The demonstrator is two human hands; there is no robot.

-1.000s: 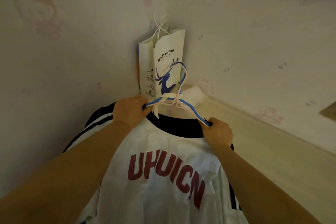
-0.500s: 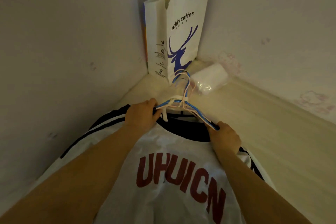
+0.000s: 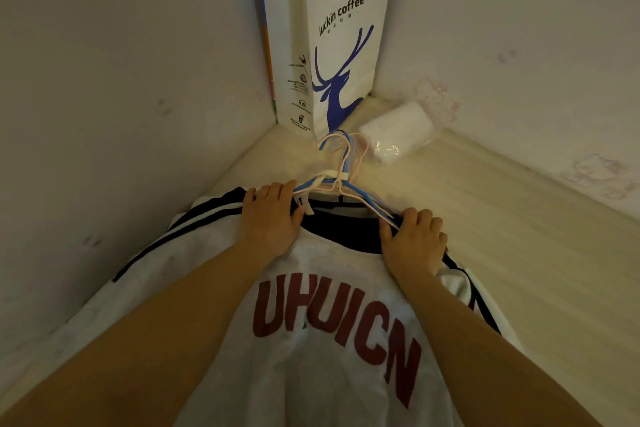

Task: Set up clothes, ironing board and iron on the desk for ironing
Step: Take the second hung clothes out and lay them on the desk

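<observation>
A white T-shirt (image 3: 311, 357) with a dark collar, dark shoulder stripes and red letters lies flat on the pale desk (image 3: 519, 253), collar toward the wall corner. A bundle of blue, pink and white hangers (image 3: 341, 177) sticks out of the collar, hooks pointing at the corner. My left hand (image 3: 268, 215) rests on the left shoulder of the shirt, fingers over the hanger arm. My right hand (image 3: 414, 239) presses on the right shoulder, over the other hanger arm. No ironing board or iron is in view.
A white paper coffee bag (image 3: 332, 35) with a blue deer stands in the wall corner. A white packet in clear wrap (image 3: 394, 139) lies beside it on the desk. Walls close in on the left and behind.
The shirt and hangers have come down from held-up to lying on the desk. My fingers have spread flatter over the shoulders. The view has tilted down toward the corner.
</observation>
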